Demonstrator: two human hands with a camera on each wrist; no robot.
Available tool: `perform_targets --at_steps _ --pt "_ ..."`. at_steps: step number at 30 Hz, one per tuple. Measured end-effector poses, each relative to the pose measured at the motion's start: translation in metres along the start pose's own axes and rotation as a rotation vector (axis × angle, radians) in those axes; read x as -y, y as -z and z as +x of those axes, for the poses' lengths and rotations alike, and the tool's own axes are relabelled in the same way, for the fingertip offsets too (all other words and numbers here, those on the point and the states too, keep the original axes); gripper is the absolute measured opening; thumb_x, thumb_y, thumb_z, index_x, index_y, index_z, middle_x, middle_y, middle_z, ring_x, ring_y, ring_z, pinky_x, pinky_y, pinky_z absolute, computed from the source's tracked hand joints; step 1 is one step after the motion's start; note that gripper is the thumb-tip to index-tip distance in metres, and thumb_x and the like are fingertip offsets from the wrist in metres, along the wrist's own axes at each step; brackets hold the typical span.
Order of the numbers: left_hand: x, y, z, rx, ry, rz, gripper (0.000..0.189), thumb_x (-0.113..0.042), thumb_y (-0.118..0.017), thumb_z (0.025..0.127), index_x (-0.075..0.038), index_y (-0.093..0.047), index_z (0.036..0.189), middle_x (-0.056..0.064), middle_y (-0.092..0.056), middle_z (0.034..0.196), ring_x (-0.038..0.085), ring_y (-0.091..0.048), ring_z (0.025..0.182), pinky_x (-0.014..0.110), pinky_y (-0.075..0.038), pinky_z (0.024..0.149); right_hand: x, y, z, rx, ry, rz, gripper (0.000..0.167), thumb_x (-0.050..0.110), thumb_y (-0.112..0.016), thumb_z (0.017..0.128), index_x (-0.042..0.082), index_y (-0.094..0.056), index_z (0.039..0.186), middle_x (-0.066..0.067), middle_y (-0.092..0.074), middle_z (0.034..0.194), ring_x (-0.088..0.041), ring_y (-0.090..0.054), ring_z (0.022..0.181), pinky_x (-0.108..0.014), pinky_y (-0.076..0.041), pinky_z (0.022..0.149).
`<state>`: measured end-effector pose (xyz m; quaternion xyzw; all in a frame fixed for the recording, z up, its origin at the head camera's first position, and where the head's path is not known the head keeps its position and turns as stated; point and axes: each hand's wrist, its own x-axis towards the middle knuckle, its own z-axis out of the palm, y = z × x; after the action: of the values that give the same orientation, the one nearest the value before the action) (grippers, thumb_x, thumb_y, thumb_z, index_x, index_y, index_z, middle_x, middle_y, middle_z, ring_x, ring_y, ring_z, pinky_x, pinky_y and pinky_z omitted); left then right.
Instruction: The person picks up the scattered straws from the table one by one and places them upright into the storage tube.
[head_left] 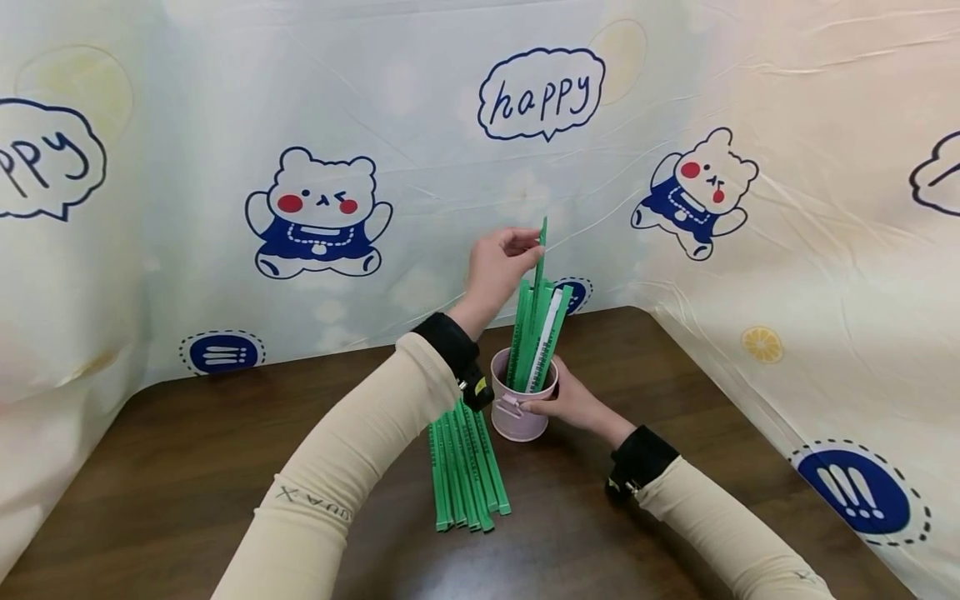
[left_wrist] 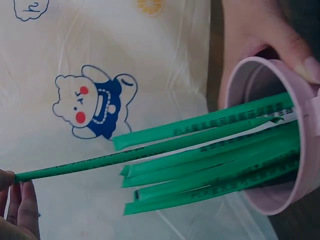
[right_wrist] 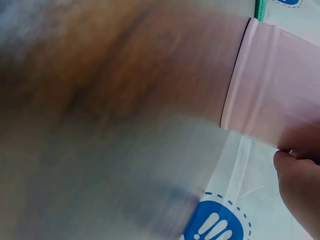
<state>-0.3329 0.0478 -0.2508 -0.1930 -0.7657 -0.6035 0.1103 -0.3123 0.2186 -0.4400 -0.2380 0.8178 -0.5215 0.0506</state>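
My left hand (head_left: 497, 265) pinches the upper end of a slim green paper-wrapped stick (left_wrist: 80, 164) between thumb and fingers. The stick's lower end reaches in at the mouth of a small pink bucket (head_left: 520, 423). Several more green-wrapped sticks (left_wrist: 210, 177) with dark print stand inside, fanned out above the rim; one shows a white strip. My right hand (head_left: 576, 402) grips the bucket from the right, its thumb at the front near the handle. In the right wrist view the pink wall lies against that hand, most of which is out of frame.
A bundle of green-wrapped sticks (head_left: 463, 477) lies on the brown table (head_left: 600, 533), left of and nearer than the bucket, partly under my left forearm. Behind and at the sides hangs a pale printed cloth (head_left: 442, 108) with bear drawings.
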Motion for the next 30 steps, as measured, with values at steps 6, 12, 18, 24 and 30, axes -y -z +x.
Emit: perform_targets --at_steps 6,12,18,24,30 --pt "0.023 -0.011 -0.008 0.037 0.025 -0.004 0.028 -0.010 -0.067 0.099 -0.001 -0.071 0.125 0.019 -0.073 0.120 0.030 -0.070 0.113 0.037 -0.058 0.098 -0.002 0.001 -0.002 -0.002 0.019 0.001 0.092 0.019 -0.079 0.089 -0.002 -0.018 0.155 -0.029 -0.039 0.152 -0.043 -0.046 0.136 -0.060 -0.039 0.116" --pt "0.044 -0.019 -0.017 0.050 0.056 0.038 0.027 -0.008 -0.068 0.098 -0.001 -0.072 0.124 0.019 -0.074 0.118 0.031 -0.071 0.112 0.038 -0.058 0.098 -0.004 0.001 -0.004 0.000 0.013 -0.001 0.092 0.015 -0.078 0.090 -0.003 -0.016 0.155 -0.030 -0.039 0.153 -0.044 -0.046 0.136 -0.062 -0.039 0.116" --pt "0.058 -0.024 -0.021 0.092 0.065 0.083 0.026 -0.009 -0.069 0.097 -0.002 -0.073 0.122 0.018 -0.075 0.116 0.031 -0.070 0.111 0.039 -0.059 0.096 -0.004 0.002 -0.001 0.003 0.021 0.005 0.092 0.015 -0.078 0.090 -0.002 -0.016 0.156 -0.029 -0.040 0.152 -0.043 -0.047 0.136 -0.060 -0.040 0.116" --pt "0.070 -0.034 -0.026 0.147 0.034 0.136 0.026 -0.009 -0.070 0.096 -0.002 -0.073 0.121 0.018 -0.076 0.112 0.031 -0.071 0.105 0.036 -0.060 0.091 -0.004 0.003 -0.001 0.002 0.019 -0.012 0.090 0.019 -0.078 0.092 -0.001 -0.017 0.155 -0.028 -0.044 0.149 -0.042 -0.049 0.134 -0.057 -0.043 0.114" --pt "0.079 -0.043 -0.030 0.164 0.035 0.157 0.023 -0.009 -0.069 0.097 -0.003 -0.073 0.119 0.017 -0.076 0.109 0.029 -0.070 0.102 0.033 -0.059 0.089 -0.004 0.002 0.000 0.018 -0.015 -0.004 0.093 0.025 -0.077 0.092 0.000 -0.015 0.157 -0.028 -0.045 0.146 -0.039 -0.051 0.131 -0.050 -0.046 0.110"
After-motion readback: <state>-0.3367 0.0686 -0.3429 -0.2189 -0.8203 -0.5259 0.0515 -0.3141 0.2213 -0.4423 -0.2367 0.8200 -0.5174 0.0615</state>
